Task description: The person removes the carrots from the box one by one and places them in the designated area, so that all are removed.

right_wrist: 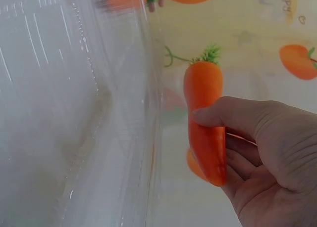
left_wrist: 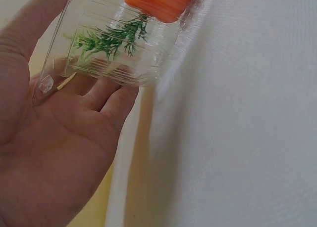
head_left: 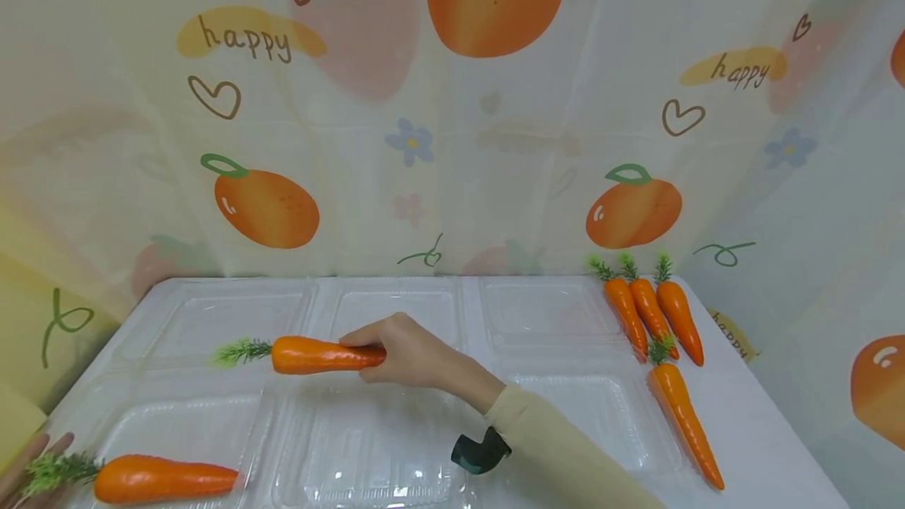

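Observation:
My right hand point(head_left: 413, 352) pinches an orange carrot point(head_left: 311, 356) with short green leaves between thumb and fingers, near its narrow end. It is held level above the clear containers, leaves to the left. In the right wrist view the thumb presses on the carrot's point(right_wrist: 205, 108) side. At the near left, a second carrot point(head_left: 163, 479) lies in a clear plastic container point(head_left: 177, 411). My left hand point(left_wrist: 64, 143) is beside this container, its extended fingers against the outside of the see-through wall; the leaves show through the plastic.
Several clear plastic containers point(head_left: 368, 446) stand in two rows on the white table point(head_left: 763, 430). At the right lie three carrots point(head_left: 679, 313) side by side, with another carrot point(head_left: 686, 422) nearer. A printed curtain point(head_left: 495, 179) hangs behind the table.

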Demonstrator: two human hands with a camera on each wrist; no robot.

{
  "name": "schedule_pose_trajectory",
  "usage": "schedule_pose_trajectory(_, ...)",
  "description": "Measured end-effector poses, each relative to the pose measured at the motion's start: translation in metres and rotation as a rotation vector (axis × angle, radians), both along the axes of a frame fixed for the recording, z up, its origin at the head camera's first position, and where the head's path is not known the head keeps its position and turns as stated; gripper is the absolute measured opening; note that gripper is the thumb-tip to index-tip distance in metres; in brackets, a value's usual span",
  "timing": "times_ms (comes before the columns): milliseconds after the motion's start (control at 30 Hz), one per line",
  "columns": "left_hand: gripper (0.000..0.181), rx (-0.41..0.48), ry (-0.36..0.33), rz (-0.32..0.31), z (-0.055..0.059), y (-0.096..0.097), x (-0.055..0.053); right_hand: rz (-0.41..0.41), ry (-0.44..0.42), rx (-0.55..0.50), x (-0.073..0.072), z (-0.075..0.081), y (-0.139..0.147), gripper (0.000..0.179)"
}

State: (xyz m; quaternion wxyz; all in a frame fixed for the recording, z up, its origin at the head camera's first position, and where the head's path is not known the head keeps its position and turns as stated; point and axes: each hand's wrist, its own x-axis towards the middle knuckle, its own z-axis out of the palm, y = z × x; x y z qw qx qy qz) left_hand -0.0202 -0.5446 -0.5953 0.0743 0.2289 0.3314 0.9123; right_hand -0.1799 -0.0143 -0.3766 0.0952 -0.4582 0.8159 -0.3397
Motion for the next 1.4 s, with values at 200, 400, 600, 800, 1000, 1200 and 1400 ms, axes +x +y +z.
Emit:
schedule_pose_trajectory(200, 0.069, 0.001, -0.012, 0.04, 0.0, 0.002, -0.001, -0.02, 0.019, -0.004, -0.003, -0.002, 0.012, 0.042)
schedule_pose_trajectory(400, 0.069, 0.023, -0.016, 0.02, 0.001, 0.003, -0.001, -0.039, 0.016, -0.018, -0.005, -0.003, 0.025, 0.04)
schedule_pose_trajectory(600, 0.069, 0.077, -0.007, -0.075, 0.005, 0.003, -0.003, -0.081, -0.02, -0.015, -0.003, -0.001, 0.038, 0.041)
schedule_pose_trajectory(800, 0.066, -0.034, -0.029, 0.004, 0.006, 0.002, 0.0, -0.117, -0.048, -0.046, -0.002, 0.002, 0.05, 0.041)
schedule_pose_trajectory(1000, 0.065, -0.06, -0.072, 0.056, 0.001, -0.001, 0.002, -0.143, -0.054, -0.078, 0.0, 0.003, 0.062, 0.043)
schedule_pose_trajectory(1200, 0.062, -0.121, -0.043, 0.172, 0.003, 0.005, 0.005, -0.158, -0.036, -0.07, 0.001, 0.004, 0.072, 0.043)
schedule_pose_trajectory(1400, 0.056, 0.246, -0.089, -0.183, 0.006, 0.004, 0.001, -0.178, -0.047, -0.059, 0.002, 0.0, 0.082, 0.043)
